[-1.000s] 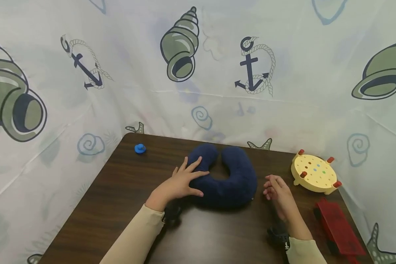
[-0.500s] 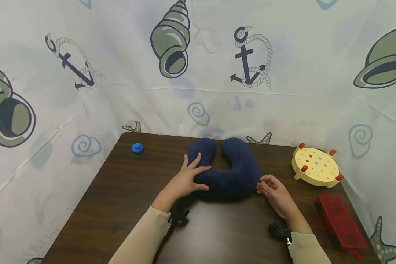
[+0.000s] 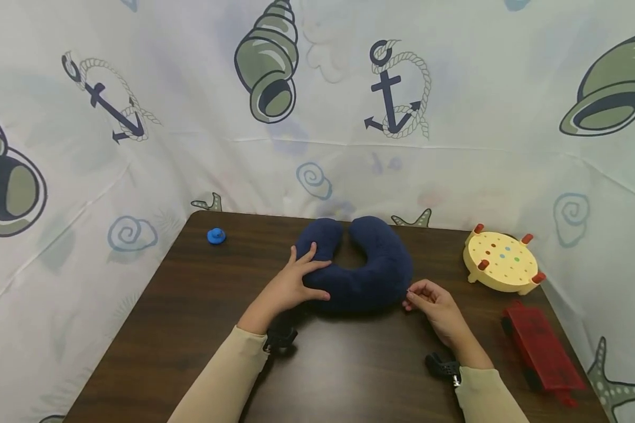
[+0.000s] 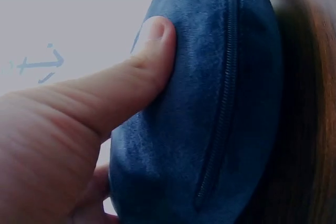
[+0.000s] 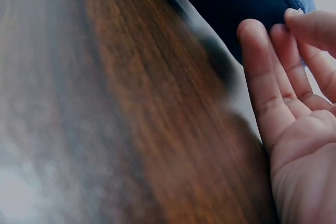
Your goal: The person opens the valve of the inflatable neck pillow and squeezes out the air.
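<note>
A navy blue U-shaped neck pillow (image 3: 360, 289) lies on the dark wooden table, its opening facing the back wall. My left hand (image 3: 288, 286) rests on its left side, fingers spread straight over the top. In the left wrist view the thumb (image 4: 157, 40) presses the plush front beside a zipper (image 4: 227, 87), which runs along the pillow's side. At the pillow's right front corner my right hand (image 3: 436, 308) pinches the zipper pull (image 5: 300, 10) between thumb and index finger. Most of the pull is hidden by the fingertips; the zipper's end shows right above them.
A small blue knobbed piece (image 3: 216, 236) sits at the table's back left. To the right are an upturned yellow round toy (image 3: 503, 264) with red-tipped legs and a red toy wagon (image 3: 545, 349) near the edge. A patterned cloth (image 3: 338, 176) hangs behind the table.
My right hand has moved left from beside the pillow to its corner, and its fingertips have taken hold of the zipper pull. The left hand stays on the pillow. The head view has shifted slightly.
</note>
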